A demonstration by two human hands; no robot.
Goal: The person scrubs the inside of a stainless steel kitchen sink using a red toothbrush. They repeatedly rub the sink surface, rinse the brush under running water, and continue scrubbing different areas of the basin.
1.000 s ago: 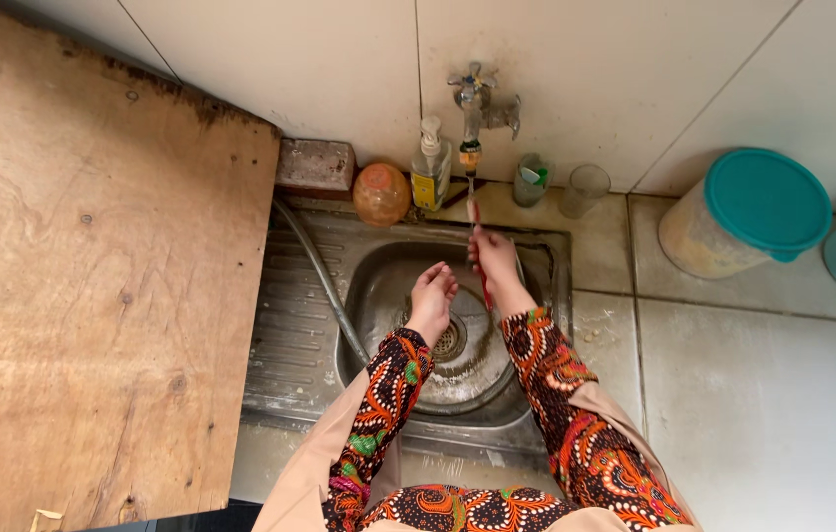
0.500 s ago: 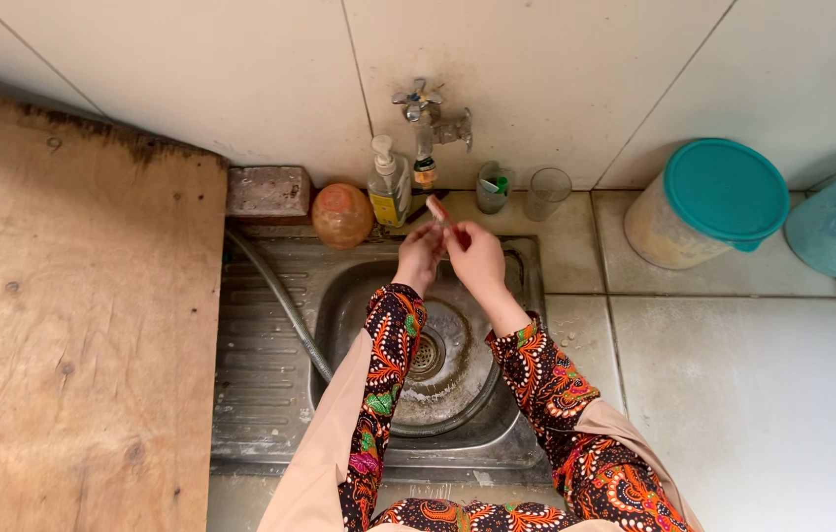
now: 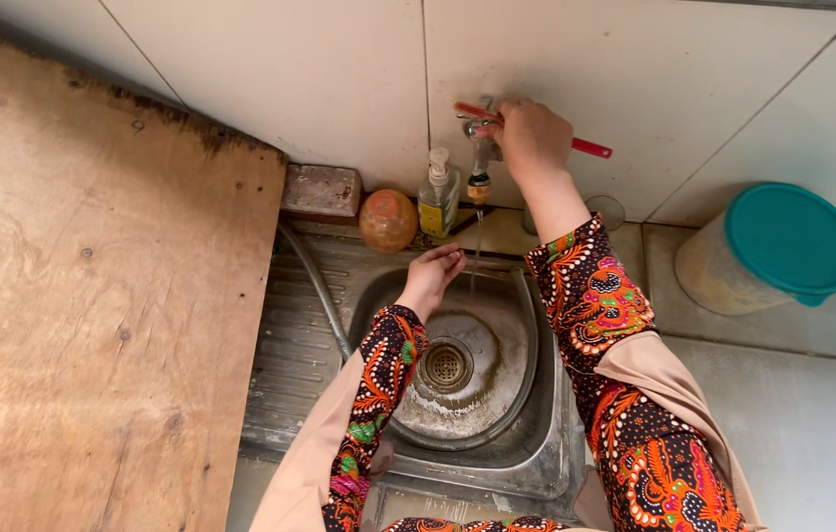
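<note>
A wide wooden board (image 3: 93, 296) lies left of the steel sink (image 3: 526, 463). Above the basin, her right hand (image 3: 528, 138) is closed around the tap (image 3: 480, 148), also gripping a red toothbrush (image 3: 590, 149). Her left hand (image 3: 430, 279) is half cupped beside the thin water stream (image 3: 478, 241).

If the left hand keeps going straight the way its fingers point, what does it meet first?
Probably the thin stream of water falling from the tap just beyond the left hand; depth is hard to judge from above.

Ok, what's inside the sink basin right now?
Inside the sink: a round drain strainer, wet residue around it, and the left hand under a thin water stream. The near wall is hidden.
</note>
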